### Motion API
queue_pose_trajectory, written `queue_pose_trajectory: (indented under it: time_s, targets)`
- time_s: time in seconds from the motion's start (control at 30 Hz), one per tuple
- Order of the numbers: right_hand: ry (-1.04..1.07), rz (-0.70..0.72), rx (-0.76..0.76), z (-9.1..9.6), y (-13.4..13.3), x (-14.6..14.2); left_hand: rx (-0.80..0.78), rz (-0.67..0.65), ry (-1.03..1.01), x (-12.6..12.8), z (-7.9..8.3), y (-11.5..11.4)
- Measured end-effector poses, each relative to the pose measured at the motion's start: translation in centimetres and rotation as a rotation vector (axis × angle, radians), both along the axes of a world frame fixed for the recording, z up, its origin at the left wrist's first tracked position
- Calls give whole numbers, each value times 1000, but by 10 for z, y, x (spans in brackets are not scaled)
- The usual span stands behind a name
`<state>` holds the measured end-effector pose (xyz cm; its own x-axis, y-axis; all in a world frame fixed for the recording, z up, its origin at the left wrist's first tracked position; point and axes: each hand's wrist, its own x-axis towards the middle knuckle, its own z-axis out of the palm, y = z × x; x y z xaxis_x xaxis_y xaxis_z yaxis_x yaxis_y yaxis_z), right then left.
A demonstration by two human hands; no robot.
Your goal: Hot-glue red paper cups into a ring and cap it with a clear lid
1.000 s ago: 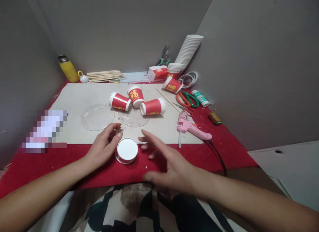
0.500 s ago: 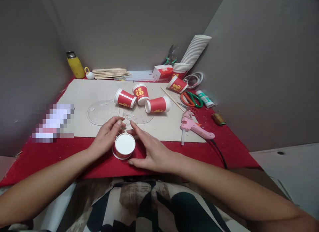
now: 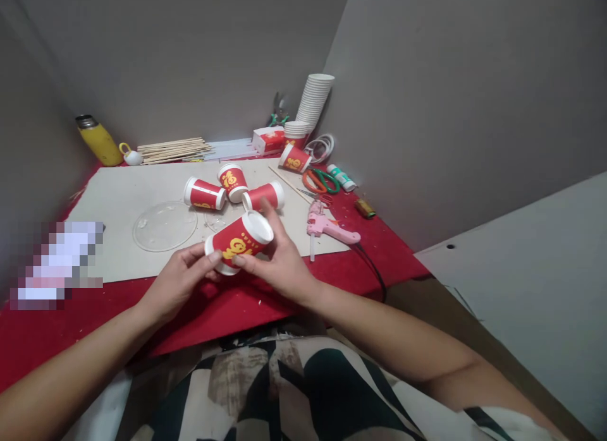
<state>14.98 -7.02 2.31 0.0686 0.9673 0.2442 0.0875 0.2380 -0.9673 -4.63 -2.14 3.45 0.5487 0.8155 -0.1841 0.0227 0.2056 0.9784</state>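
A red paper cup (image 3: 226, 240) with white ends and a yellow character is held tilted above the table's front part. My left hand (image 3: 187, 270) grips its lower left end with thumb and fingers. Around its right side is my right hand (image 3: 282, 258), the thumb pressed on the red wall and the fingers behind. Just beyond lie similar red cups: one on its side at left (image 3: 205, 194), one tilted in the middle (image 3: 232, 182), and one on its side (image 3: 266, 196), partly covered by my right fingers.
A pink glue gun (image 3: 327, 226) with a cord lies right, near scissors (image 3: 322, 181) and a glue stick tube (image 3: 341, 177). Clear discs (image 3: 165, 226) lie on the grey board (image 3: 114, 191). Behind are wooden sticks (image 3: 173, 150), a cup stack (image 3: 313, 103) and a yellow bottle (image 3: 99, 141).
The cup that stood bottom-up on the red cloth between my hands is now lifted and tilted, with both hands closed on it. The view has turned to the right.
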Motion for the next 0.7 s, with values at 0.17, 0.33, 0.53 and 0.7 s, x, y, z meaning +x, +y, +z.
queue_pose_trajectory:
  time_s: [0.17,0.33,0.53,0.7]
  targets:
    - [-142,179,-11,1,-5,24,-102,10,-38,5,16,-6]
    - [-877,-229,122,-6,-14,123,-12,307,-24,-15,33,7]
    - [-1347,-196,-88,-25,-17,185,130,393,19,-28,31,27]
    - [-1305,-275,-46,-34,-16,182,158,384,29,-28,14,36]
